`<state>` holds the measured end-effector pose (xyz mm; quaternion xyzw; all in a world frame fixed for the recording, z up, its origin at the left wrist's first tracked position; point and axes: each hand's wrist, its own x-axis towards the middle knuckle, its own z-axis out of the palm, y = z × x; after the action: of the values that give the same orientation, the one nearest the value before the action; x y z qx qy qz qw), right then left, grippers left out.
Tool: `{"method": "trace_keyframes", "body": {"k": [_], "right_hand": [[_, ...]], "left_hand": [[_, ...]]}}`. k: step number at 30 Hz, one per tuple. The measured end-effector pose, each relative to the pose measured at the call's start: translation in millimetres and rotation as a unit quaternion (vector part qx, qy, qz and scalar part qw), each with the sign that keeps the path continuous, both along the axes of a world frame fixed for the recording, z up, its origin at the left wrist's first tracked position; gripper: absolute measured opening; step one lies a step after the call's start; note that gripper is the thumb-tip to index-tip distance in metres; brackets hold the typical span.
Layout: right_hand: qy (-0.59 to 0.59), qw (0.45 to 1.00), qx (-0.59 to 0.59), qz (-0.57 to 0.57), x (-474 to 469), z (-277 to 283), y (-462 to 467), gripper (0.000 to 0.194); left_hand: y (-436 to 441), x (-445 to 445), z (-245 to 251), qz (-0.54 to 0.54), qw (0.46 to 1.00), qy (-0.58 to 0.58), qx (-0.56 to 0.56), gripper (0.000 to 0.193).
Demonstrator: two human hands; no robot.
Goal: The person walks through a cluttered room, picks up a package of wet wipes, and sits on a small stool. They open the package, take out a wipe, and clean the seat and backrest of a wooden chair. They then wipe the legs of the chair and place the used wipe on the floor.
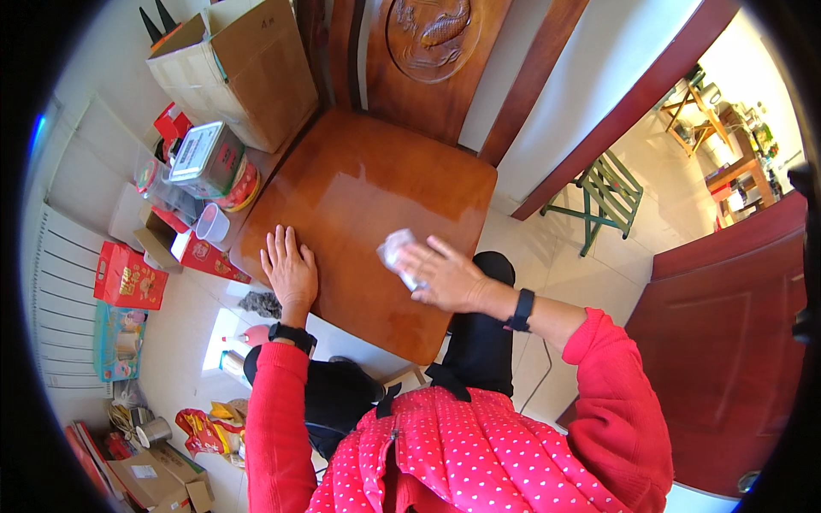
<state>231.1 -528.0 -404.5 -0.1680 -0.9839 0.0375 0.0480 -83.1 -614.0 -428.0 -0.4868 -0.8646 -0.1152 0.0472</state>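
My left hand (290,269) lies flat, palm down, near the left edge of the seat of a wooden chair (359,192), with nothing in it. A crumpled whitish cloth or tissue (396,249) is under the fingers of my right hand (446,272), pressed on the right part of the seat. The right fingers are slightly blurred, and the palm hides part of the cloth. Glossy streaks show on the reddish-brown seat. Its backrest (426,58) bears a carved fish.
Left of the seat stand a cardboard box (269,70), a lidded plastic tub (208,160), a clear plastic cup (212,223) and red gift boxes (131,276). A green folding stool (600,199) stands by the doorway at right, near a dark red door (725,359).
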Motion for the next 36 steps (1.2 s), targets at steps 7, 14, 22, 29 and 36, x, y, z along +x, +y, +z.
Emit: {"method": "trace_keyframes", "body": {"k": [7, 14, 22, 29, 36], "right_hand": [[0.089, 0.962, 0.005, -0.257, 24.9, -12.4, 113.7, 0.048], [0.189, 0.980, 0.051, -0.048, 29.3, -2.0, 72.2, 0.019], [0.429, 0.831, 0.292, -0.201, 49.4, 229.7, 203.4, 0.035], [0.348, 0.718, 0.526, -0.295, 54.6, 332.6, 284.0, 0.042], [0.124, 0.834, 0.479, -0.242, 44.3, 195.1, 265.6, 0.032]], "left_hand": [[0.0, 0.3, 0.1, -0.005, 0.999, 0.000, 0.033, 0.051], [-1.4, 1.5, 4.4, -0.005, 0.999, -0.025, 0.029, 0.052], [-2.2, 3.4, 6.6, -0.001, 0.999, -0.029, 0.031, 0.051], [-1.3, 4.2, 9.7, 0.000, 0.999, -0.035, 0.033, 0.051], [-2.4, 3.3, 7.3, -0.005, 0.999, -0.034, 0.039, 0.051]]}}
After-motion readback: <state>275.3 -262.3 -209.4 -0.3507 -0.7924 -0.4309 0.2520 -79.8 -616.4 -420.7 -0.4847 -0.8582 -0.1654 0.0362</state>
